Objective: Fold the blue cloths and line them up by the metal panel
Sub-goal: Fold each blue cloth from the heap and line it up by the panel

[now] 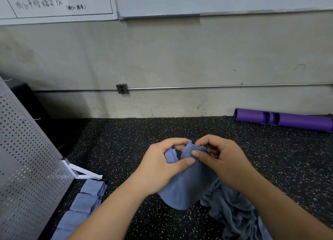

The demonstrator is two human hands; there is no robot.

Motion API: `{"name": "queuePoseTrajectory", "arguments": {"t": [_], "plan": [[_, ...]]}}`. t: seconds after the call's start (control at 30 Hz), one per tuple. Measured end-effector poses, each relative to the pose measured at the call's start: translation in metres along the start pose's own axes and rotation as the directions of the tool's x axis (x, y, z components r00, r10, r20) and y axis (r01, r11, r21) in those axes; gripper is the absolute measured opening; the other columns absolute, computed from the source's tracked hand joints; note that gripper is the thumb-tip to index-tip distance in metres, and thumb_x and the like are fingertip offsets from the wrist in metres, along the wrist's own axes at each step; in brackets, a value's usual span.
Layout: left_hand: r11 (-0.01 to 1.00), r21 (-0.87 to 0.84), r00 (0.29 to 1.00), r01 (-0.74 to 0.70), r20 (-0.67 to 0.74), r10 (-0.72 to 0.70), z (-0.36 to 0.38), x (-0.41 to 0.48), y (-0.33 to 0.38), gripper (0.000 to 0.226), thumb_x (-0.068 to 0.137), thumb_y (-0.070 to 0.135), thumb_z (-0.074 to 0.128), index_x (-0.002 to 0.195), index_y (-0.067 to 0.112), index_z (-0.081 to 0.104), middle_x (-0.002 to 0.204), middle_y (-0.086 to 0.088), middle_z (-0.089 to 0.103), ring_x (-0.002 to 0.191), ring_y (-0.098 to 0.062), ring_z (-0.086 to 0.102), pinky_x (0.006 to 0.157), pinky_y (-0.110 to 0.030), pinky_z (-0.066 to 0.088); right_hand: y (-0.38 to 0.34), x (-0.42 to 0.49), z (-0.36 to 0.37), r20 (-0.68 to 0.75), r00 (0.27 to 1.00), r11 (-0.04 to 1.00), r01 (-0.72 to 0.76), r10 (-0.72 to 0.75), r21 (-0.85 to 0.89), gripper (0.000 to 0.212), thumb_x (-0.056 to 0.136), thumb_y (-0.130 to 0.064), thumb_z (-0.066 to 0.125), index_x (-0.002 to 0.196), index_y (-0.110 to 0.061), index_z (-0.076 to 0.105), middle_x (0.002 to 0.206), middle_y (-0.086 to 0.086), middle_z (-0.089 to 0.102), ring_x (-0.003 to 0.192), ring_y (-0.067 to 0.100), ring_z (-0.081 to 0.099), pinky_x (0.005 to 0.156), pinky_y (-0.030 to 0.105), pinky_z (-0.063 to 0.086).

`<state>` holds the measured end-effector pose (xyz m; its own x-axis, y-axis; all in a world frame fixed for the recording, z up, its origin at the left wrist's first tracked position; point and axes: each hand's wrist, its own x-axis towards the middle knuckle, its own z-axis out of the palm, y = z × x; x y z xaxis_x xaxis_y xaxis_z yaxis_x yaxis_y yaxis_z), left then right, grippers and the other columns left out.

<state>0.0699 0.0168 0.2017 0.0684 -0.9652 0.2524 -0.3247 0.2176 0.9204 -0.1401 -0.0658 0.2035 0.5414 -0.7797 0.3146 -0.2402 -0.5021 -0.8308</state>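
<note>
— Head view: where is the cloth being worked?
— Centre of the frame. The left hand (162,166) and right hand (221,160) both pinch the top edge of a blue cloth (187,189), which hangs below them.
— The others?
— A row of folded cloths (84,203) lies lower left, beside the perforated metal panel (27,167). A crumpled pile (234,212) lies lower right.

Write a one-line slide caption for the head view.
Left hand and right hand pinch a blue cloth; folded cloths lie in a row beside the metal panel.
</note>
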Motion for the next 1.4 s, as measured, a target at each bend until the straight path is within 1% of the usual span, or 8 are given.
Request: {"name": "queuePoseTrajectory", "arguments": {"t": [0.17,0.33,0.53,0.7,1.0,1.17,1.3,1.4], "plan": [[1.000,0.019,1.000,0.024,-0.018,-0.023,-0.001,0.002,-0.007,0.016,0.087,0.021,0.090,0.097,0.022,0.078,0.096,0.001,0.077,0.093,-0.022,0.072,0.088,-0.037,0.058,0.003,0.001,-0.002,-0.036,0.999,0.999,-0.033,0.031,-0.042,0.012,0.087,-0.035,0.086,0.088,-0.035,0.073,0.073,-0.003,0.067,0.069,0.014,0.059,0.064,0.024,0.047],[0.993,-0.082,0.996,0.086,0.016,-0.085,0.000,0.001,-0.006,0.027,0.084,0.010,0.091,0.105,0.016,0.076,0.091,-0.005,0.077,0.079,-0.013,0.067,0.079,-0.032,0.057,0.004,0.002,-0.001,-0.065,0.997,0.999,-0.037,0.034,-0.040,0.016,0.085,-0.032,0.088,0.083,-0.031,0.073,0.073,0.012,0.065,0.070,0.031,0.057,0.062,0.037,0.047],[0.992,-0.078,0.995,0.103,0.009,-0.102,0.000,0.002,-0.009,0.021,0.086,0.012,0.090,0.102,0.020,0.080,0.076,0.001,0.071,0.068,-0.010,0.061,0.068,-0.027,0.052,-0.003,0.002,-0.006,0.124,0.989,0.995,-0.085,0.078,0.052,0.017,0.094,-0.022,0.081,0.106,-0.032,0.081,0.101,-0.013,0.080,0.100,0.003,0.074,0.087,0.018,0.054],[0.994,-0.043,0.995,0.098,0.036,-0.097,0.000,0.002,-0.013,0.015,0.091,0.017,0.086,0.105,0.020,0.080,0.075,0.005,0.073,0.070,-0.008,0.064,0.074,-0.028,0.054,-0.003,0.002,-0.004,0.030,0.988,0.989,-0.150,0.150,0.012,0.004,0.088,-0.031,0.085,0.086,-0.032,0.082,0.090,-0.012,0.077,0.088,0.004,0.073,0.077,0.022,0.053],[0.992,-0.082,0.995,0.097,0.041,-0.094,0.005,0.001,-0.016,0.008,0.094,0.014,0.082,0.102,0.013,0.082,0.090,-0.001,0.081,0.083,-0.008,0.072,0.080,-0.025,0.056,0.001,0.001,0.004,-0.047,0.982,0.982,-0.177,0.181,0.072,0.028,0.079,-0.036,0.091,0.067,-0.020,0.072,0.063,-0.003,0.063,0.058,0.003,0.052,0.056,0.018,0.041],[0.980,-0.151,0.992,0.127,-0.003,-0.129,0.004,0.001,-0.015,0.008,0.091,0.008,0.084,0.098,0.008,0.080,0.083,0.001,0.078,0.076,-0.006,0.069,0.073,-0.021,0.054,-0.005,0.001,0.000,0.012,0.979,0.963,-0.201,0.202,0.177,0.014,0.080,-0.033,0.089,0.081,-0.023,0.080,0.082,-0.001,0.078,0.076,0.005,0.070,0.070,0.018,0.052],[0.974,-0.176,0.987,0.143,-0.045,-0.153,0.002,0.002,-0.014,0.009,0.088,0.006,0.085,0.096,0.006,0.080,0.081,0.001,0.078,0.073,-0.005,0.069,0.070,-0.020,0.054,-0.005,0.002,-0.010,0.105,0.971,0.949,-0.231,0.213,0.213,0.019,0.086,-0.034,0.085,0.103,-0.027,0.083,0.103,0.001,0.082,0.107,0.019,0.076,0.100,0.046,0.059],[0.969,-0.202,0.988,0.143,-0.034,-0.153,0.001,0.002,-0.013,0.010,0.093,0.008,0.081,0.102,0.008,0.082,0.092,-0.004,0.082,0.084,-0.008,0.074,0.076,-0.022,0.057,-0.009,0.001,-0.017,0.169,0.962,0.926,-0.256,0.215,0.278,0.019,0.099,-0.020,0.073,0.116,-0.020,0.081,0.114,0.000,0.081,0.114,0.018,0.075,0.107,0.046,0.056]]}}
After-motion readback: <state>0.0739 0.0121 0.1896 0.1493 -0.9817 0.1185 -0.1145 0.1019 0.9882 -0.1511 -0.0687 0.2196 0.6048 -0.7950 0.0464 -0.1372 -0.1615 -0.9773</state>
